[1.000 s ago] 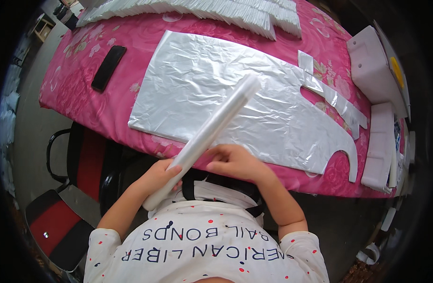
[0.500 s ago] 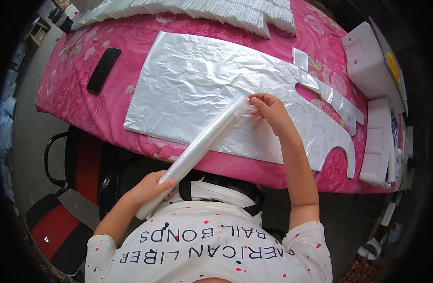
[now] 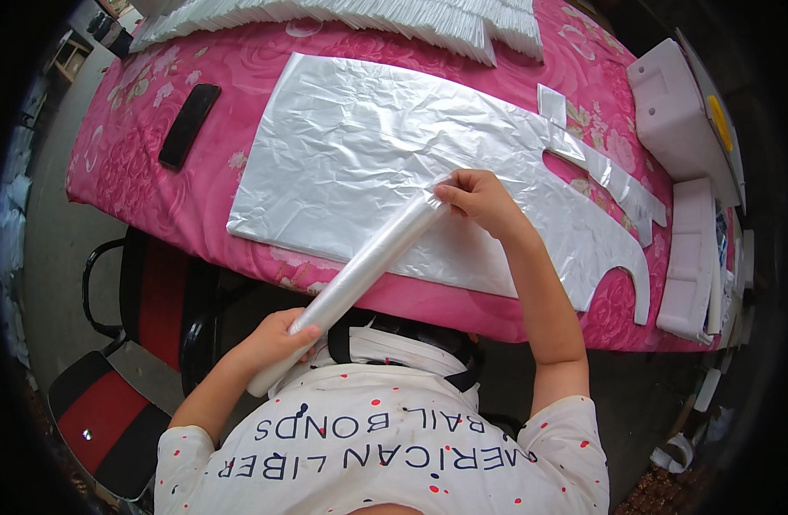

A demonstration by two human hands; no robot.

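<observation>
A long, shiny roll of translucent plastic (image 3: 372, 257) slants from my lap up over the table's near edge. My left hand (image 3: 282, 337) is wrapped round its lower part, near the white shirt. At the upper end, my right hand (image 3: 473, 196) pinches the plastic between thumb and fingers. Under that end lies a flat stack of silvery-white plastic bags (image 3: 325, 142), its surface creased, with curved cut-outs and handle-like strips on the right side. A loose folded strip of the same plastic (image 3: 617, 190) lies along its upper right edge.
A pink flowered cloth (image 3: 119, 163) covers the table. A black phone (image 3: 189, 126) lies on the left. Many white folded bundles (image 3: 368, 17) line the far edge. White foam boxes (image 3: 669, 94) stand at the right. A red and black chair (image 3: 102, 412) is at the lower left.
My right hand has moved slightly left and its fingers have closed on the roll's upper end, which has come a little nearer to me. My left hand keeps its grip.
</observation>
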